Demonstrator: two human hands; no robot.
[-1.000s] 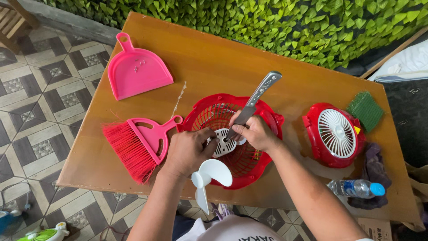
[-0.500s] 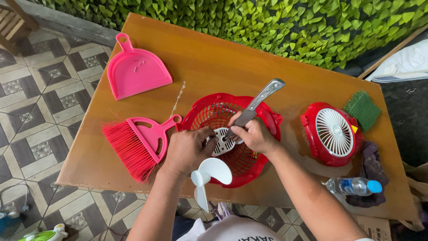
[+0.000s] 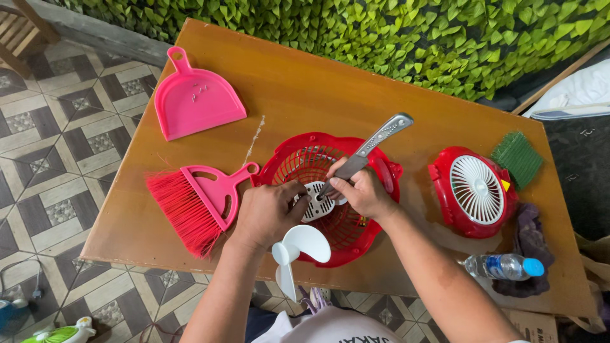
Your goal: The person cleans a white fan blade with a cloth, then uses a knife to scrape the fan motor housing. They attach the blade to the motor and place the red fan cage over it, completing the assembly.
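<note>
The right hand [image 3: 363,192] grips a knife [image 3: 368,150] at the white hub [image 3: 316,204] of the red grille [image 3: 330,197], which the left hand [image 3: 267,213] pinches.

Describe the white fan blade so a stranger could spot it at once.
Start at the wooden table, then go to its near edge, just below the red fan grille. The fan blade lies by the left hand; it is the only loose white propeller shape there.

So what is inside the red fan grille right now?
Inside the red fan grille sits a white slotted hub piece, steadied by the left hand. The right hand presses a metal knife onto it. The knife tip and part of the hub are covered by fingers.
</note>
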